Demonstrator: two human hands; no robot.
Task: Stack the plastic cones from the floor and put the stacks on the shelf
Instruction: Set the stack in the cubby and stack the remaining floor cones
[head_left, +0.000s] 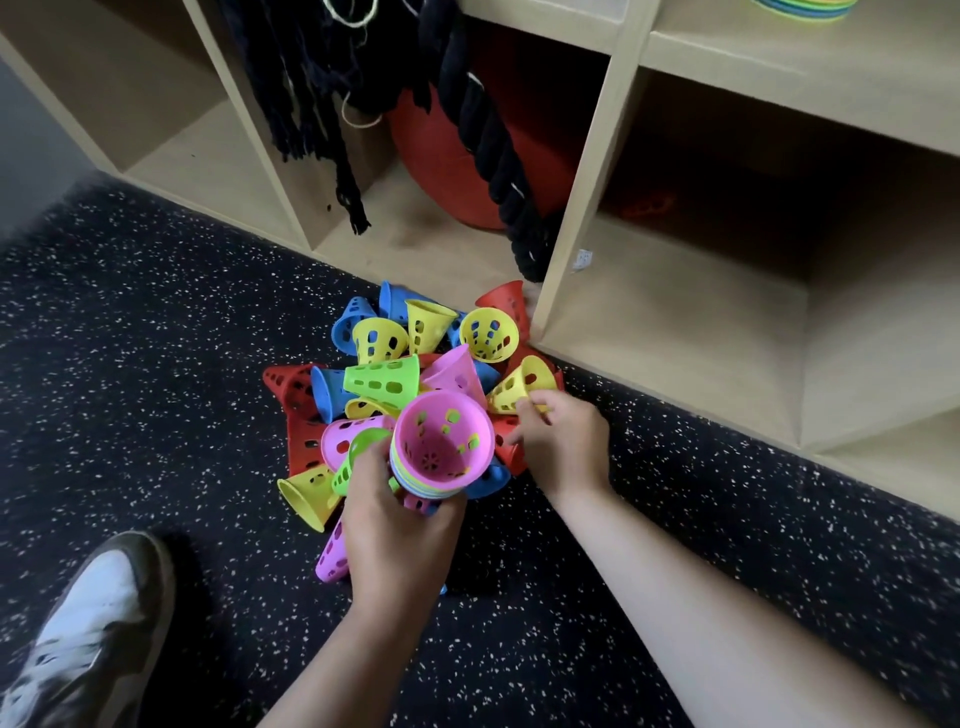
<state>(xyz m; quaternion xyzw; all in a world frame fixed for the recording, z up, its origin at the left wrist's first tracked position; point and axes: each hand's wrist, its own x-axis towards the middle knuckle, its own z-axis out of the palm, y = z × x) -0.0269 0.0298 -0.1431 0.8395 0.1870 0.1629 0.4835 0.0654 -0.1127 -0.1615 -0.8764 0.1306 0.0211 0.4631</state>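
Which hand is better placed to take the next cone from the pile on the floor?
The right hand. Its fingers curl on the yellow cone at the right edge of the pile, and it holds nothing else. The left hand is busy gripping the pink-topped stack.

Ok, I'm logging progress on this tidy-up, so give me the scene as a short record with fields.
left hand: grips a stack of nested cones, pink one innermost, open end toward the camera
right hand: fingertips on a yellow cone in the pile; grip unclear
pile: loose red, blue, yellow, green and pink cones on the speckled floor, against the shelf
shelf: wooden cubbies; a dark rope hangs in one
progress: many cones not yet stacked
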